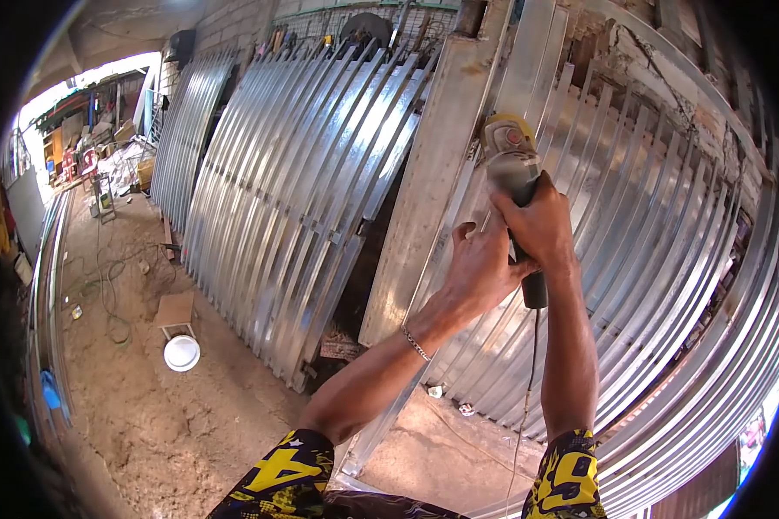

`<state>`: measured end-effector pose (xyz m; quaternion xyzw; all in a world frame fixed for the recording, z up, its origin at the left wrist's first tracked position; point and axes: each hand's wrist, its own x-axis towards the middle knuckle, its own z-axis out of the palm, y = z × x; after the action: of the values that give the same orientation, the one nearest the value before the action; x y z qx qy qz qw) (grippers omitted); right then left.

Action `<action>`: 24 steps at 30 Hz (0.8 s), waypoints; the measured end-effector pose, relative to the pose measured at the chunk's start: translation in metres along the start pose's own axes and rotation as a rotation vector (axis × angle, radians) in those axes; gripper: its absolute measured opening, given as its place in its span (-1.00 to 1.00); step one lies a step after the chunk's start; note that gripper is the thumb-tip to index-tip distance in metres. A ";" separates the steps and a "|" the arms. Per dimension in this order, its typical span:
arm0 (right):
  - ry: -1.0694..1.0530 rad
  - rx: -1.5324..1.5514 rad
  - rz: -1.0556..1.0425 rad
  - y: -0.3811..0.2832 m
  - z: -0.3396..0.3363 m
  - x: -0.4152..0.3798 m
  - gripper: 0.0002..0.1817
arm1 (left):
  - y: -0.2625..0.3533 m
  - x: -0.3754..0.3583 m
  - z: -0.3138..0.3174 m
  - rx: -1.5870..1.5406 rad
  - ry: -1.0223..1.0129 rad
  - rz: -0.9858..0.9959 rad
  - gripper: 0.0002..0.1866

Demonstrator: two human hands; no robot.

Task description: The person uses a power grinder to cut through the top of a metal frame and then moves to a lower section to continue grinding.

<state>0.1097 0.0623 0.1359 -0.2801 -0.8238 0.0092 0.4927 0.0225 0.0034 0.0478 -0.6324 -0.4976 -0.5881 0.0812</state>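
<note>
An angle grinder [516, 177] with a dark body and a yellow-edged head points up, its head against or just before the metal frame [528, 73]. My right hand [541, 225] is wrapped round the grinder's body. My left hand [485, 264] lies against its lower left side, with the fingers bent and the thumb side near the tool. Where the left fingertips meet the grinder is partly hidden. A cord [532, 363] hangs from the tool's lower end. Behind the hands stands a ribbed metal panel [649, 225].
Ribbed metal panels [294, 190] lean at the left. On the dirt floor [147, 415] are a white bucket [182, 353], a small wooden stool [175, 311] and loose cables [108, 285]. Long metal bars [52, 285] lie at the far left.
</note>
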 end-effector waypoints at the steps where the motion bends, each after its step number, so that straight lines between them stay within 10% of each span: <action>1: -0.008 -0.049 -0.008 0.002 0.003 0.002 -0.30 | -0.001 0.000 0.001 0.000 -0.015 -0.008 -0.12; 24: -0.076 -0.033 0.061 -0.001 -0.003 0.002 -0.30 | 0.009 -0.006 0.002 0.029 0.070 -0.004 -0.06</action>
<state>0.1109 0.0621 0.1390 -0.3125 -0.8331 0.0212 0.4559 0.0315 -0.0032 0.0471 -0.6094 -0.5041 -0.6026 0.1066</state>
